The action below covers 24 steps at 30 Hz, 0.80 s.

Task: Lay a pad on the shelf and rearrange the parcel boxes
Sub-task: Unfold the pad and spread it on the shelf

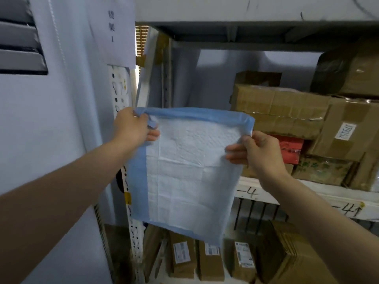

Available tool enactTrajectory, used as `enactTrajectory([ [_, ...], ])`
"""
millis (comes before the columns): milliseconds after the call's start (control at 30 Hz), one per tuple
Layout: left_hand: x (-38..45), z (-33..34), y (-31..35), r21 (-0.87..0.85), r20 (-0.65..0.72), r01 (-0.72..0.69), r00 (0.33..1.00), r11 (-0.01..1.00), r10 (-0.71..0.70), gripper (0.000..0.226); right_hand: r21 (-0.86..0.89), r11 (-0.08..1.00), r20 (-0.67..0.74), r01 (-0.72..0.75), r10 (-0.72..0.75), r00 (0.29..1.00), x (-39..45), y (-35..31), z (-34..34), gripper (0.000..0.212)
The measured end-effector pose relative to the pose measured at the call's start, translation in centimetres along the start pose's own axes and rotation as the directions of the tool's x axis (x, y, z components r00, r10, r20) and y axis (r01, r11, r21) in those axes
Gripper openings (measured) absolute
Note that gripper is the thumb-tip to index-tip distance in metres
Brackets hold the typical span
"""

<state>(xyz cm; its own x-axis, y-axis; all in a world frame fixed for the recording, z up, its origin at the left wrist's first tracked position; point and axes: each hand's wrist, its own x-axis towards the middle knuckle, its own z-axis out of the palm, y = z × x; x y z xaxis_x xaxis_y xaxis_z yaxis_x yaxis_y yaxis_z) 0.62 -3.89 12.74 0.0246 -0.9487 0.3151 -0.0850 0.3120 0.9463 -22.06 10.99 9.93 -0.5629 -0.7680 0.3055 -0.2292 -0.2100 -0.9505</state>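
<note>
A white pad with a blue border hangs unfolded in front of the shelf. My left hand pinches its top left corner. My right hand pinches its top right corner. The pad covers the left part of the shelf opening and its front edge. Brown parcel boxes are stacked on the right side of that shelf, with a red parcel wedged among them. A large taped box with a white label sits at the far right.
A perforated metal upright stands at the shelf's left, next to a white wall with a vent. Below, several small labelled boxes stand on the lower shelf. An upper shelf board closes the opening overhead.
</note>
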Motion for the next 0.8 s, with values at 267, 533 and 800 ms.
enactTrajectory([
  [267, 2.1, 1.7, 0.7, 0.405, 0.037, -0.214, 0.975, 0.889, 0.218, 0.010, -0.401, 0.892, 0.218, 0.208, -0.127, 0.968, 4.5, 0.4, 3.9, 0.027],
  [533, 6.5, 4.4, -4.5, 0.657, 0.380, -0.234, 0.924, 0.717, -0.047, 0.053, -0.671, 0.724, 0.328, 0.161, 0.095, 0.940, 8.1, 4.5, 8.3, 0.055],
  [800, 14.1, 9.6, -7.1, 0.665, 0.456, -0.259, 0.883, 0.700, -0.106, 0.072, -0.784, 0.620, 0.170, 0.027, 0.172, 0.970, 16.4, 6.2, 12.1, 0.063],
])
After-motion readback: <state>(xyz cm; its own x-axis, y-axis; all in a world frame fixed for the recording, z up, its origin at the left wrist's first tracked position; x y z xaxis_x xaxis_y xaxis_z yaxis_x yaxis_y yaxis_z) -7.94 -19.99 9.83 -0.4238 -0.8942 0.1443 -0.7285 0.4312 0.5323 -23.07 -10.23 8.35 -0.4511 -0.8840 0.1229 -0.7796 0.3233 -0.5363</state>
